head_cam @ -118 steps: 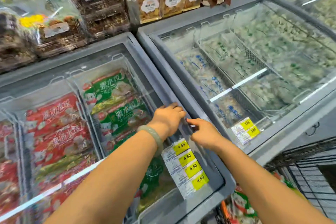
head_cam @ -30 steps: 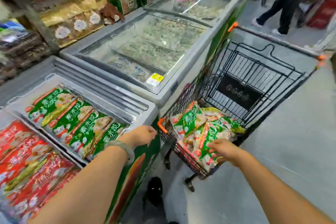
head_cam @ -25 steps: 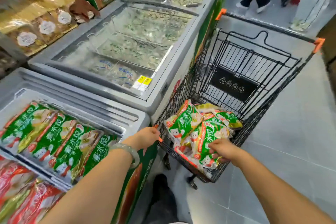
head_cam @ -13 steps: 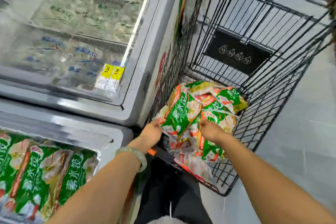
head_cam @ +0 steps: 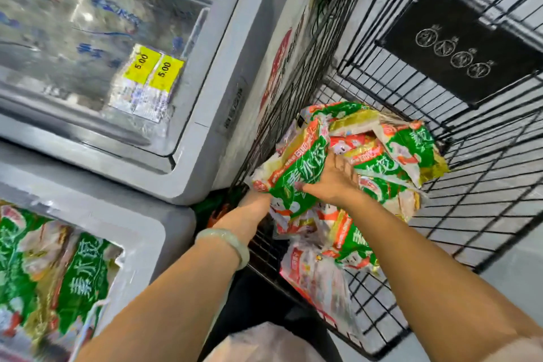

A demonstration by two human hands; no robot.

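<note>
Several green, red and white frozen dumpling bags lie piled in a black wire shopping cart (head_cam: 440, 173). Both my hands hold the top green bag (head_cam: 299, 173). My right hand (head_cam: 332, 182) grips it from the right, thumb over its front. My left hand (head_cam: 252, 206), with a pale bangle on the wrist, reaches under the bag's lower left edge; its fingers are hidden behind the bag. More bags (head_cam: 390, 156) lie behind and below the one I hold.
An open chest freezer (head_cam: 141, 232) at lower left holds more green dumpling bags (head_cam: 82, 270). A second freezer (head_cam: 205, 114) with a closed glass lid and yellow price tags (head_cam: 152, 67) stands against the cart's left side. Grey floor lies to the right.
I leaned closer over the cart. My left hand moved from the cart's rim to the green bag's underside, and my right hand shifted onto the same bag.
</note>
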